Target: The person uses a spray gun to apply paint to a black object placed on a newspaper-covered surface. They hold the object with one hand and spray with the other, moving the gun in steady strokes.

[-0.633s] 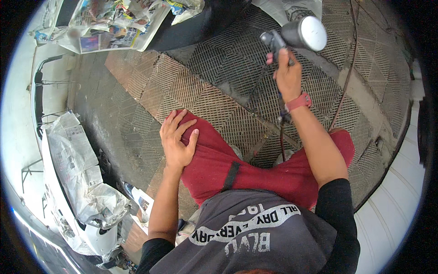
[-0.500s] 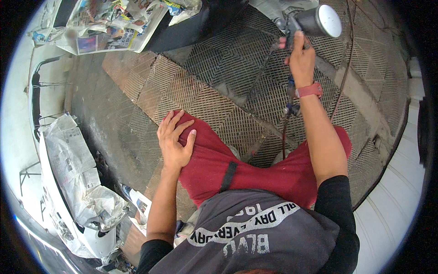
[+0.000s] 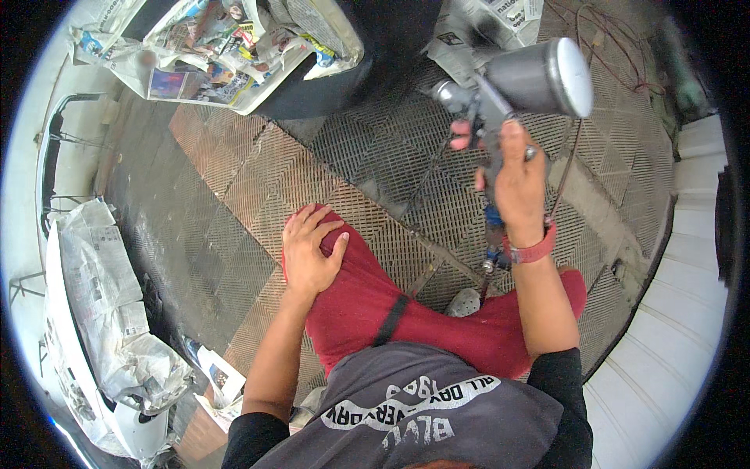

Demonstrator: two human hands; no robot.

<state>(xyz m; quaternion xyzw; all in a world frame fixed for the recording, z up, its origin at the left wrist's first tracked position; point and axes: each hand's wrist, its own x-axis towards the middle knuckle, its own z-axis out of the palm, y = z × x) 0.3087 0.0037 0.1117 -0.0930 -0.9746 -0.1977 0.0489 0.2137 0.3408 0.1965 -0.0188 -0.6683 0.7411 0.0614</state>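
Note:
My right hand [image 3: 516,180] is wrapped round a dark metal spray gun [image 3: 489,102] with a large cup [image 3: 534,76] and a white lid on top. Below the grip are blue fittings [image 3: 492,238], and a thin hose runs down from them. My left hand [image 3: 311,254] rests on my left knee in red trousers [image 3: 359,305], fingers spread, holding nothing. Above the gun, at the top of the view, a dark curved panel [image 3: 398,55] is partly covered with newspaper [image 3: 191,82]. A further newspaper sheet [image 3: 500,19] hangs behind the cup.
On the left lies a white vehicle part [image 3: 66,336] masked with newspaper [image 3: 113,273], beside a pale wall. The floor has slotted mats [image 3: 351,203]. Hoses [image 3: 633,78] snake at the back right; white ribbed panels [image 3: 672,313] line the right side.
My right hand and the spray gun have moved down toward me and now appear larger. My left hand stays on the knee, slightly lower in the picture as the view has shifted.

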